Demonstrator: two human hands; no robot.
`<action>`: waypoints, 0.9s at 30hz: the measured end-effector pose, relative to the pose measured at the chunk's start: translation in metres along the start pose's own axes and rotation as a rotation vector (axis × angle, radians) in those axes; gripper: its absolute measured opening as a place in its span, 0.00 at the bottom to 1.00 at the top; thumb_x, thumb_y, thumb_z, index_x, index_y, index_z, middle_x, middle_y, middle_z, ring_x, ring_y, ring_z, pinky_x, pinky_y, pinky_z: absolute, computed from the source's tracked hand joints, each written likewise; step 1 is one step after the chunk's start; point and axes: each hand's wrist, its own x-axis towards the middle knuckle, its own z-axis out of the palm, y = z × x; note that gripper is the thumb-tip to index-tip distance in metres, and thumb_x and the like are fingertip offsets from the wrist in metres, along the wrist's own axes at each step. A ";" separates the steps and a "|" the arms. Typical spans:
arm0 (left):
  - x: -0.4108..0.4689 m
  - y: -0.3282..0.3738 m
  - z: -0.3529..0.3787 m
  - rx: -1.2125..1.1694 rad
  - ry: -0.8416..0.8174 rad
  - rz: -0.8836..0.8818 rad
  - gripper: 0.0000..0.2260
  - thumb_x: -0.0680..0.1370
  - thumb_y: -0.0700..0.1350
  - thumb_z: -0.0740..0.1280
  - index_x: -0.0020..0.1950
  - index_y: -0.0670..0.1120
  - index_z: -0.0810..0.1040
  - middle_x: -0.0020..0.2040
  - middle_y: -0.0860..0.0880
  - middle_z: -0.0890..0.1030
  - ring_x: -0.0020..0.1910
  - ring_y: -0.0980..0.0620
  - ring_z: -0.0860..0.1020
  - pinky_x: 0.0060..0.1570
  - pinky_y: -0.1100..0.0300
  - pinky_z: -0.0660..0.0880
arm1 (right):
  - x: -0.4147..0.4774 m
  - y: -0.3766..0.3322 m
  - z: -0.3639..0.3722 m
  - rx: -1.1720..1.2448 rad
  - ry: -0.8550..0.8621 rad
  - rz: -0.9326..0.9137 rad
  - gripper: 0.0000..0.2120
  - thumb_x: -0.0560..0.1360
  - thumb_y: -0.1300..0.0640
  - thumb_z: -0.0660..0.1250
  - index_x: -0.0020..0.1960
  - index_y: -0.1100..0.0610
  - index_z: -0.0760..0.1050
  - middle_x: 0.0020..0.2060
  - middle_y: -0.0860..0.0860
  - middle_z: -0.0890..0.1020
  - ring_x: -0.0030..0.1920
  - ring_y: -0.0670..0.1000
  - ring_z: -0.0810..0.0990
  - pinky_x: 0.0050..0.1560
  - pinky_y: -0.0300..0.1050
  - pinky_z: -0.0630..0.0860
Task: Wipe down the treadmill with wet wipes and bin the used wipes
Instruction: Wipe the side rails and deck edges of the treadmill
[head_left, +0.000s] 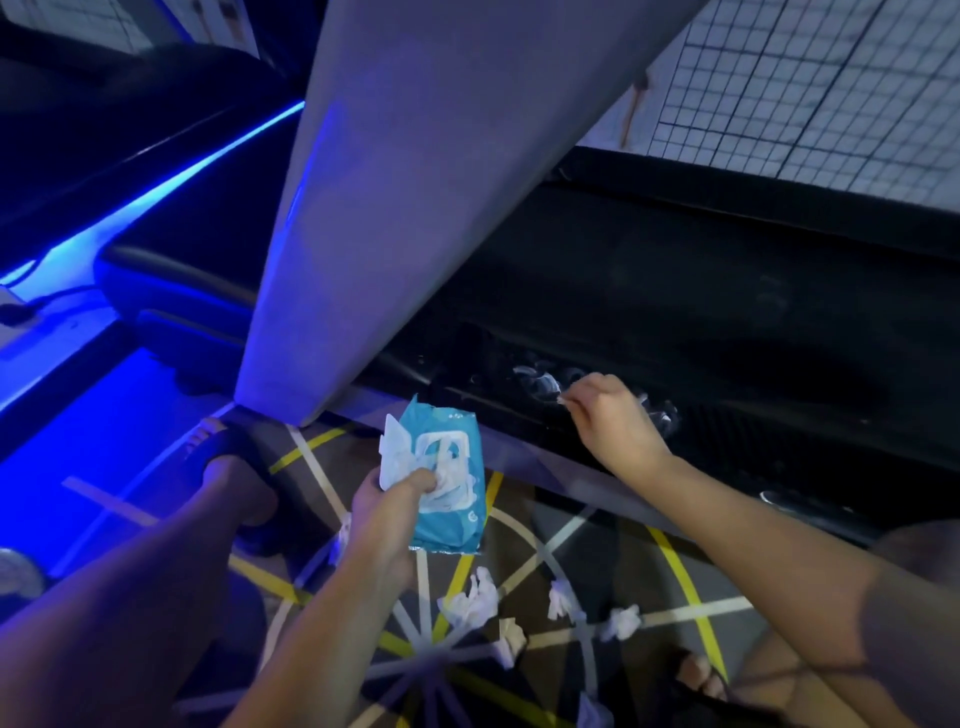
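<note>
Against the treadmill side rail, pinches a wet wipe in the right grip, wrist bent downward; clutches the blue wipes pack, lid open, in the left grip, above crumpled used wipes on the floor.

Head view. The left hand gripped a blue wet-wipe pack, its lid flipped open. The right hand pinched a white wipe against the treadmill's black side rail, near the grey upright. Crumpled wipes lay on the patterned floor.
</note>
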 end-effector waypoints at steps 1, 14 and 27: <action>0.000 0.000 0.000 -0.004 -0.003 0.005 0.17 0.79 0.36 0.71 0.68 0.45 0.77 0.55 0.44 0.87 0.46 0.44 0.87 0.32 0.59 0.80 | 0.001 -0.006 0.005 0.006 -0.008 -0.040 0.03 0.77 0.64 0.71 0.49 0.61 0.84 0.44 0.55 0.82 0.45 0.58 0.80 0.48 0.52 0.81; -0.004 -0.003 0.003 -0.006 -0.027 -0.014 0.17 0.80 0.35 0.71 0.67 0.46 0.77 0.52 0.46 0.86 0.47 0.45 0.85 0.33 0.58 0.77 | -0.015 0.024 0.001 -0.112 -0.146 0.147 0.18 0.74 0.75 0.64 0.59 0.63 0.81 0.54 0.57 0.82 0.56 0.59 0.77 0.57 0.53 0.78; -0.008 0.000 -0.008 -0.026 -0.032 -0.126 0.16 0.79 0.38 0.72 0.67 0.43 0.78 0.53 0.43 0.87 0.46 0.44 0.87 0.29 0.60 0.78 | -0.011 -0.013 0.018 0.058 -0.039 -0.075 0.06 0.76 0.64 0.72 0.53 0.61 0.83 0.48 0.54 0.81 0.49 0.56 0.81 0.53 0.50 0.80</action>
